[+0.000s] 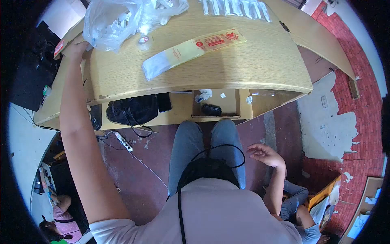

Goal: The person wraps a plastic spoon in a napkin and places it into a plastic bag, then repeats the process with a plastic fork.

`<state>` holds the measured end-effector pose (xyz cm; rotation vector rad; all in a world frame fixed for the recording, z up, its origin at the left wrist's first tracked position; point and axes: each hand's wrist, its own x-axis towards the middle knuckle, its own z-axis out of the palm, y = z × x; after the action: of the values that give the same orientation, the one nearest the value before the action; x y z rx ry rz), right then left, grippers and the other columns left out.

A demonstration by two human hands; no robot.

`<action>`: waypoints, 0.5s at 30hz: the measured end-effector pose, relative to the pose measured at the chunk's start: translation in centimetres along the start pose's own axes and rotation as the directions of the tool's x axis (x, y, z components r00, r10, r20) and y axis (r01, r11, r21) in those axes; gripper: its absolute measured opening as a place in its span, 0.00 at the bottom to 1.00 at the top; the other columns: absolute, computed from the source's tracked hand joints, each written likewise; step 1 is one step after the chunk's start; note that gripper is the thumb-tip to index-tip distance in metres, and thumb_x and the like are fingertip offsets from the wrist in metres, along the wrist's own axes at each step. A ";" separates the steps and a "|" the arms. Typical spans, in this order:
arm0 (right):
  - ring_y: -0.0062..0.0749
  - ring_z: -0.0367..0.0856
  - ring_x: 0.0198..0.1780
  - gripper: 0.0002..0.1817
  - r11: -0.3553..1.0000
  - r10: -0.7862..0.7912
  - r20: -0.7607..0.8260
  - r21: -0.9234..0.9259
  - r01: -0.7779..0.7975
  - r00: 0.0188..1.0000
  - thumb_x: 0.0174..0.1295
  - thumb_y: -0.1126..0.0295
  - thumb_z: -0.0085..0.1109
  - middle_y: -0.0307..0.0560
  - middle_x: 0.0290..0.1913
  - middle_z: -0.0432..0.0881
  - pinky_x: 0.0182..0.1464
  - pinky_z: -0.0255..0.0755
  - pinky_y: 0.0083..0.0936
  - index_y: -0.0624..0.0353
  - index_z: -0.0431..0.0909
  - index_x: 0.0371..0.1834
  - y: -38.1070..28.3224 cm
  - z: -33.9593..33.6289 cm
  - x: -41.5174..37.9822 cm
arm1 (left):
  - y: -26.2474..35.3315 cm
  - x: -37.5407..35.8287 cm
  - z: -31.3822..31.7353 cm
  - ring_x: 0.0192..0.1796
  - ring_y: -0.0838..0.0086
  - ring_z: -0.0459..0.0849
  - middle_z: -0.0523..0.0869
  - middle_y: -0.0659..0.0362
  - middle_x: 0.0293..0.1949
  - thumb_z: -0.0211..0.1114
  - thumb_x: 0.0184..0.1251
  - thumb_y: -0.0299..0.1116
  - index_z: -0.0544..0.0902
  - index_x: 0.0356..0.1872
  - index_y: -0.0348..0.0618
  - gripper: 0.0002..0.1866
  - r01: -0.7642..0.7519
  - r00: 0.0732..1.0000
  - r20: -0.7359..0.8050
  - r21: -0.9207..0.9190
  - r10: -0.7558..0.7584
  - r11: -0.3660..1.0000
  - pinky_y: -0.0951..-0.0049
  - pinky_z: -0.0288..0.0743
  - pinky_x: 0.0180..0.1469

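My left hand (pixel 77 49) reaches to the far left part of the wooden desk (pixel 260 61), beside a clear plastic bag (pixel 111 25) of small white items. Its fingers are partly hidden and what they touch is too small to tell. Over the floor, right of my knees, my right hand (pixel 264 155) hangs with its fingers apart and nothing in them. A roll of clear tape (pixel 144 42) lies near the bag. A long yellow and white packet (pixel 195 51) with red print lies across the desk.
Several wrapped white items (pixel 235 8) lie at the desk's back. The shelf below holds a black bag (pixel 133 110) and a cardboard tray (pixel 237 103). A power strip (pixel 123 141) is on the floor. Other people sit at the lower left (pixel 67 221) and lower right (pixel 304 215).
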<state>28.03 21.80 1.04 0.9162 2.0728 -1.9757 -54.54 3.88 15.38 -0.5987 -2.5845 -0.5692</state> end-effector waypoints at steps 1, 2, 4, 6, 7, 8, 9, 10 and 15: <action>0.25 0.78 0.47 0.18 1.000 0.001 -0.001 0.001 -0.001 1.000 0.59 0.77 0.57 0.44 0.47 0.79 0.51 0.71 0.23 0.61 0.71 0.53 0.0 0.0 0.0 | -0.4 0.4 0.2 0.57 0.65 0.76 0.79 0.52 0.53 0.63 0.54 0.52 0.77 0.54 0.40 0.31 -0.046 0.999 -0.008 -0.061 0.046 0.997 0.68 0.66 0.58; 0.24 0.77 0.47 0.18 1.000 0.006 0.005 -0.006 -0.006 1.000 0.59 0.77 0.57 0.43 0.47 0.78 0.51 0.71 0.23 0.61 0.70 0.53 0.0 0.0 0.1 | -0.7 1.0 0.3 0.57 0.65 0.76 0.79 0.52 0.53 0.63 0.54 0.52 0.77 0.54 0.40 0.31 -0.046 0.999 -0.008 -0.062 0.046 0.997 0.68 0.66 0.58; 0.24 0.77 0.48 0.18 1.000 0.011 0.013 -0.013 -0.011 1.000 0.59 0.77 0.57 0.43 0.48 0.78 0.51 0.71 0.23 0.61 0.70 0.54 0.0 0.0 0.3 | -1.5 2.0 0.7 0.55 0.62 0.76 0.78 0.49 0.54 0.68 0.49 0.46 0.75 0.55 0.35 0.33 -0.025 1.000 -0.007 -0.408 0.024 0.912 0.66 0.69 0.56; 0.23 0.77 0.48 0.18 0.999 -0.031 0.018 -0.010 0.031 0.999 0.60 0.77 0.56 0.43 0.48 0.78 0.51 0.71 0.22 0.61 0.70 0.54 0.4 0.0 0.4 | -1.2 2.4 0.2 0.54 0.64 0.77 0.78 0.50 0.53 0.67 0.51 0.46 0.75 0.54 0.34 0.32 0.041 0.999 0.030 -0.446 -0.030 0.894 0.68 0.70 0.54; 0.23 0.77 0.48 0.18 0.999 -0.031 0.018 -0.010 0.031 0.999 0.60 0.77 0.56 0.43 0.48 0.78 0.51 0.71 0.22 0.61 0.70 0.54 0.4 0.1 0.5 | -0.7 2.4 -0.4 0.52 0.65 0.78 0.79 0.51 0.51 0.66 0.53 0.46 0.76 0.53 0.34 0.30 0.105 0.994 0.068 -0.482 -0.082 0.870 0.69 0.70 0.53; 0.23 0.77 0.48 0.18 1.000 -0.024 0.017 -0.010 0.024 1.000 0.60 0.77 0.56 0.43 0.48 0.77 0.51 0.71 0.22 0.61 0.70 0.54 0.5 0.1 0.5 | -0.3 2.4 -1.1 0.52 0.65 0.78 0.79 0.51 0.51 0.66 0.53 0.46 0.76 0.53 0.34 0.30 0.105 0.994 0.068 -0.482 -0.082 0.870 0.69 0.70 0.53; 0.23 0.77 0.47 0.18 1.000 -0.018 0.016 -0.010 0.018 1.000 0.59 0.77 0.56 0.43 0.48 0.77 0.51 0.71 0.22 0.60 0.70 0.54 0.5 0.1 0.6 | 0.1 2.3 -1.7 0.49 0.67 0.78 0.80 0.52 0.48 0.65 0.54 0.44 0.77 0.50 0.33 0.27 0.179 0.980 0.169 -0.501 -0.108 0.847 0.71 0.71 0.51; 0.23 0.77 0.47 0.18 1.000 -0.019 0.018 -0.009 0.019 1.000 0.59 0.77 0.56 0.43 0.48 0.77 0.51 0.71 0.22 0.60 0.70 0.54 0.6 0.1 0.7 | 0.5 2.2 -2.2 0.47 0.70 0.79 0.81 0.54 0.46 0.65 0.55 0.43 0.78 0.47 0.32 0.24 0.254 0.955 0.268 -0.511 -0.129 0.821 0.72 0.71 0.48; 0.22 0.77 0.46 0.18 0.999 -0.040 0.009 -0.016 0.041 0.999 0.59 0.77 0.58 0.43 0.46 0.78 0.50 0.71 0.22 0.60 0.70 0.54 0.2 0.2 0.8 | 1.5 1.0 -2.4 0.40 0.74 0.81 0.83 0.56 0.38 0.62 0.57 0.35 0.80 0.40 0.32 0.15 0.211 0.977 0.155 -0.611 -0.145 0.763 0.75 0.72 0.44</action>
<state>27.46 21.82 0.43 0.8682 2.1165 -1.9753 -53.88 4.34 18.30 -0.5869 -2.5258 -1.5408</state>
